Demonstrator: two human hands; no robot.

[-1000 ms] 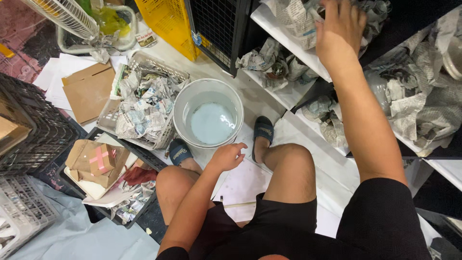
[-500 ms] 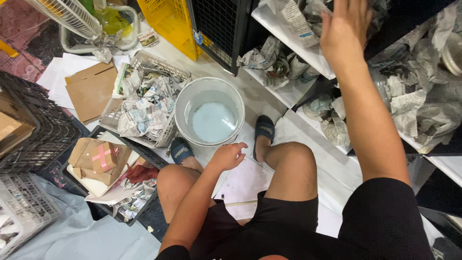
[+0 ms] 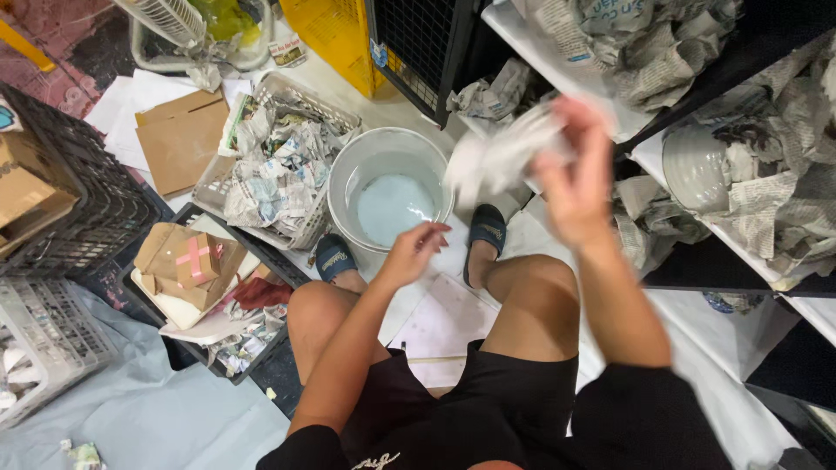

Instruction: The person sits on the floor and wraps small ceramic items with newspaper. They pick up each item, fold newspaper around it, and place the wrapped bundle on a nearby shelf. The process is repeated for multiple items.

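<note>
Paper bundle (image 3: 501,157), blurred, at 1 o'clock from the bucket (image 3: 389,187), was clamped in the right hand (image 3: 575,178); likely light, soft, possibly wrapping something fragile, so support underneath; left hand (image 3: 409,254) was loosely open, empty.

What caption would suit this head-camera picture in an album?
Seated person's right hand lifts a blurred white paper-wrapped item above a white bucket; left hand hovers open.

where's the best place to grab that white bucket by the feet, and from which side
Probably the near rim of the white bucket, from above on the person's side. It stands upright and open with water low inside, so the rim is bare. A basket of crumpled newspaper crowds its left; the left hand is nearest.
</note>
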